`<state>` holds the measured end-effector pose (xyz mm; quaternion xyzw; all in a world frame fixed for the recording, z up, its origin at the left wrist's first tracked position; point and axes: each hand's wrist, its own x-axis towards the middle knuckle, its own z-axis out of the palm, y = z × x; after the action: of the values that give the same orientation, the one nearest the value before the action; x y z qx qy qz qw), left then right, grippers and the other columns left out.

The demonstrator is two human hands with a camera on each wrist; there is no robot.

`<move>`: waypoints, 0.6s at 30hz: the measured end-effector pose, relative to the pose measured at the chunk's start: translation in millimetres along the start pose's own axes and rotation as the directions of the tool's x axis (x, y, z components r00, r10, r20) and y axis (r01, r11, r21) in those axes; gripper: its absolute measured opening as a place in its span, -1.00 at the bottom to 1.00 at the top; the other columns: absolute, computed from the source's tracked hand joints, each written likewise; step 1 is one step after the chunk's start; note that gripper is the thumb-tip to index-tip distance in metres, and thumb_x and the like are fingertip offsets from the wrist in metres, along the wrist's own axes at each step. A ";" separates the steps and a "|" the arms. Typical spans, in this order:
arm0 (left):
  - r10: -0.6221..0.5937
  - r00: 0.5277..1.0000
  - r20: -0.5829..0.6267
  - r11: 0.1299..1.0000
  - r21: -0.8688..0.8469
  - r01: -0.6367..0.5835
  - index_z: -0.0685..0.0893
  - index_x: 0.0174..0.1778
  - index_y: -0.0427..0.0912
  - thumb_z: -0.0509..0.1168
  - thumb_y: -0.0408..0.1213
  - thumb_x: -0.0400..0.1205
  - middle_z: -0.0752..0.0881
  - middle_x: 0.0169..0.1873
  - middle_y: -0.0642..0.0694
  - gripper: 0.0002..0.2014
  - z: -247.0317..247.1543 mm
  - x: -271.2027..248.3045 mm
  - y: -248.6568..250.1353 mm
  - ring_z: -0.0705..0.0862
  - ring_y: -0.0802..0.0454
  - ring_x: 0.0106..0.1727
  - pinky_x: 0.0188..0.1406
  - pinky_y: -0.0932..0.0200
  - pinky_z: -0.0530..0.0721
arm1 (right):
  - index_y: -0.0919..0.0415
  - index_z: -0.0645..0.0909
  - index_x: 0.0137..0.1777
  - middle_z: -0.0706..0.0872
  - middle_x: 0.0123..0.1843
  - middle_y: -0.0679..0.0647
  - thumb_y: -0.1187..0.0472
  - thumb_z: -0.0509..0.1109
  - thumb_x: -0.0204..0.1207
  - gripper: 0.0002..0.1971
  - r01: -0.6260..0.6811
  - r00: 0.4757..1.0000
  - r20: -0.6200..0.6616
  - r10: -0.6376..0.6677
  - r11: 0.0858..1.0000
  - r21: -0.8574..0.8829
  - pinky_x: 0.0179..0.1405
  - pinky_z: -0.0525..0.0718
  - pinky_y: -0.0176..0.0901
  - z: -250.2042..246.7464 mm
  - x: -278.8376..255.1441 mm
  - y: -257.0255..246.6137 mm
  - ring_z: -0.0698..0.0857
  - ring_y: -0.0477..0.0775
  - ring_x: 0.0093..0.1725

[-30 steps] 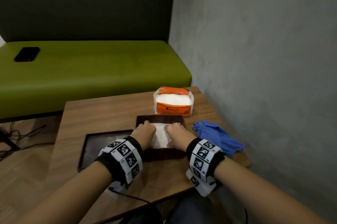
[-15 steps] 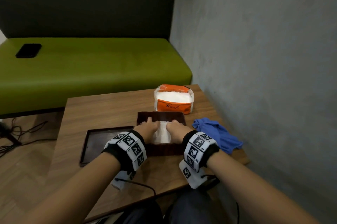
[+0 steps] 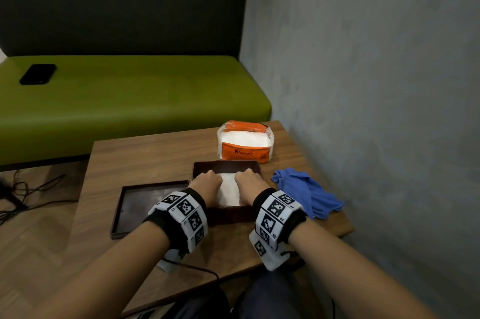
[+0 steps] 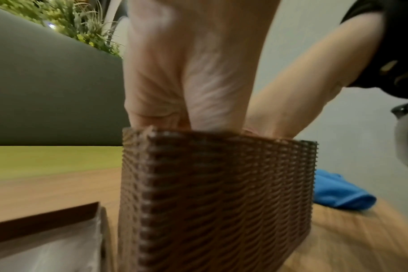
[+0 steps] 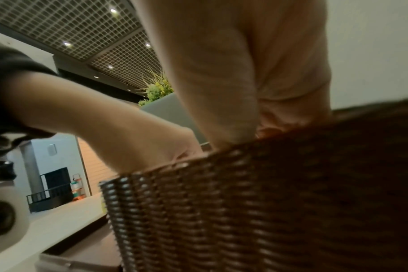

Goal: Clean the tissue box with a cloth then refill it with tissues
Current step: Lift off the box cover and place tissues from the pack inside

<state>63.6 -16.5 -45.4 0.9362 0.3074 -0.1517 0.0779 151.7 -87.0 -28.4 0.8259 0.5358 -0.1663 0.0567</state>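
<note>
Both hands down in the box, on the tissues.

The left hand [image 3: 206, 182] and right hand [image 3: 248, 180] reach into the woven box [image 3: 228, 215] at the table's [image 3: 145, 160] near edge, either side of the white tissues [image 3: 230, 189]; I can't tell how the fingers lie. Lid [image 3: 145, 204] left, cloth [image 3: 309, 191] right, pack [image 3: 245, 144] behind.

Brown woven tissue box [image 4: 212, 198]; white tissues [image 3: 230, 190]; blue cloth [image 3: 306, 192]; orange-white pack [image 3: 245, 146].
</note>
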 end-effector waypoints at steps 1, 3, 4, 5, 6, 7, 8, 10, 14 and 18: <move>-0.009 1.000 0.008 1.000 -0.021 0.009 0.48 0.30 -0.38 0.28 -0.22 0.60 0.53 0.30 -0.31 -0.59 -2.0 -1.7 1.1 0.58 -0.24 0.32 0.27 0.02 0.57 | 0.40 0.44 0.30 0.49 0.34 0.37 0.48 0.23 0.54 -0.68 -0.010 0.999 -0.031 0.011 1.000 0.022 0.26 0.55 0.08 0.0 0.3 0.9 0.54 0.39 0.32; -0.015 0.998 0.053 0.998 -0.055 0.018 0.47 0.31 -0.37 0.35 -0.17 0.55 0.53 0.31 -0.31 -0.51 -3.1 -1.5 3.3 0.57 -0.24 0.33 0.27 0.01 0.57 | 0.40 0.46 0.27 0.51 0.32 0.37 0.49 0.22 0.53 -0.69 -0.025 0.999 -0.020 0.026 0.999 0.028 0.25 0.55 0.09 1.6 -0.8 -0.1 0.54 0.40 0.31; -0.023 0.996 0.086 0.997 -0.068 0.029 0.47 0.31 -0.37 0.37 -0.16 0.53 0.54 0.31 -0.30 -0.50 -5.0 -2.1 4.7 0.58 -0.23 0.32 0.25 0.02 0.58 | 0.40 0.47 0.25 0.52 0.31 0.37 0.47 0.24 0.52 -0.70 -0.023 1.000 0.007 0.022 0.999 0.033 0.24 0.56 0.09 2.1 -1.6 -0.1 0.54 0.39 0.31; -0.033 0.993 0.113 0.995 -0.085 0.043 0.49 0.29 -0.36 0.40 -0.14 0.51 0.56 0.30 -0.28 -0.48 -9.7 -1.3 5.1 0.60 -0.21 0.29 0.21 0.04 0.60 | 0.40 0.48 0.22 0.53 0.29 0.37 0.46 0.28 0.51 -0.72 -0.016 1.000 0.026 0.015 0.998 0.069 0.20 0.58 0.09 -0.9 -1.8 2.1 0.55 0.38 0.29; -0.037 0.992 0.124 0.992 -0.111 0.051 0.52 0.27 -0.35 0.42 -0.12 0.49 0.60 0.27 -0.26 -0.48 -16.6 0.2 4.3 0.62 -0.19 0.26 0.16 0.06 0.61 | 0.40 0.52 0.17 0.56 0.25 0.37 0.44 0.32 0.49 -0.74 -0.008 0.999 0.033 0.003 0.992 0.129 0.14 0.62 0.07 -7.2 0.0 7.6 0.58 0.36 0.25; -0.035 0.993 0.115 0.986 -0.156 0.053 0.54 0.25 -0.34 0.42 -0.14 0.49 0.63 0.24 -0.25 -0.51 -26.0 2.3 2.9 0.64 -0.19 0.23 0.11 0.07 0.62 | 0.41 0.57 0.10 0.62 0.16 0.35 0.43 0.36 0.47 -0.79 -0.020 0.999 0.045 0.010 0.977 0.212 0.01 0.70 0.03 -16.6 1.0 14.9 0.66 0.31 0.14; -0.030 0.997 0.067 0.978 -0.206 0.043 0.55 0.24 -0.35 0.39 -0.21 0.52 0.65 0.23 -0.27 -0.57 -38.0 5.3 0.0 0.64 -0.22 0.23 0.09 0.05 0.61 | 0.41 0.63 0.02 0.68 0.01 0.33 0.42 0.39 0.46 -0.85 -0.029 0.999 0.037 0.018 0.952 0.303 -0.19 0.76 -0.05 -28.3 4.8 25.7 0.74 0.24 -0.06; -0.051 0.996 -0.067 0.963 -0.267 0.031 0.56 0.25 -0.39 0.25 -0.35 0.61 0.64 0.23 -0.33 -0.69 -64.3 16.4 -9.2 0.62 -0.29 0.25 0.16 -0.01 0.58 | 0.44 0.70 -0.13 0.74 -0.27 0.27 0.41 0.43 0.43 -0.93 -0.061 0.996 -0.027 0.081 0.901 0.429 -0.46 0.73 -0.20 -57.7 17.0 50.7 0.72 0.09 -0.47; -0.154 0.966 -0.209 0.920 -0.386 0.063 0.62 0.18 -0.41 0.14 -0.51 0.58 0.66 0.21 -0.42 -0.71 -86.2 63.9 -33.3 0.64 -0.33 0.21 0.17 -0.09 0.62 | 0.48 0.72 -0.13 0.79 -0.10 0.41 0.31 0.42 0.47 -0.82 -0.128 0.930 -0.252 0.268 0.878 0.461 -0.03 0.71 0.07 -84.5 65.5 87.3 0.75 0.29 -0.11; -0.093 0.993 -0.077 0.937 -0.344 0.061 0.36 0.47 -0.28 0.29 -0.24 0.60 0.50 0.42 -0.32 -0.48 -74.4 107.2 -29.7 0.48 -0.26 0.42 0.31 -0.02 0.49 | 0.35 0.72 -0.04 0.77 0.03 0.32 0.23 0.31 0.54 -0.79 -0.182 0.922 -0.241 0.302 0.890 0.418 0.08 0.69 0.02 -67.5 115.8 90.7 0.71 0.30 0.12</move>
<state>145.4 84.3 -12.5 0.9017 0.3688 -0.0558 0.2188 291.0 -6.3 -11.6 0.8968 0.3862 -0.1335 -0.1693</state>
